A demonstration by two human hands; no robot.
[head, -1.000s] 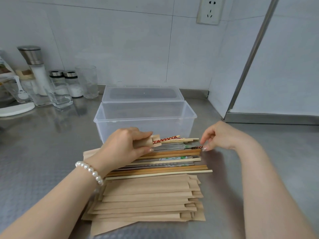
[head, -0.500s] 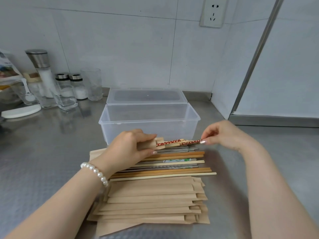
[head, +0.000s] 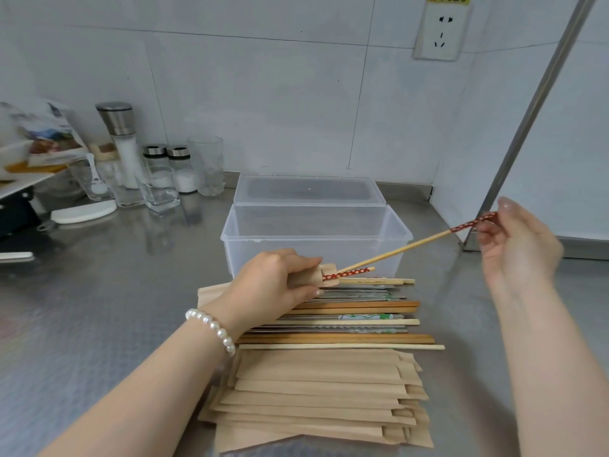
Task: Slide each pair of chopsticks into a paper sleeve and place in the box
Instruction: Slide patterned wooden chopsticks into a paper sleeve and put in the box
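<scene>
Chopsticks with red flower-patterned tops are being loaded into a brown paper sleeve. One stick is already sitting in the sleeve mouth with its patterned end sticking out; the other is now lifted and slanting up to the right, whereas half a second ago it was lying low beside its mate. The right hand is pinching its patterned end in a closed grip, tip pointing at the sleeve opening. The left hand is gripping the sleeve, holding it over the row of loose mixed chopsticks on the steel table. Judging by this, the second stick is being realigned for insertion, so the pair is half sleeved. The clear plastic box behind appears to be holding nothing yet. The stack of brown paper sleeves is lying nearest the person.
</scene>
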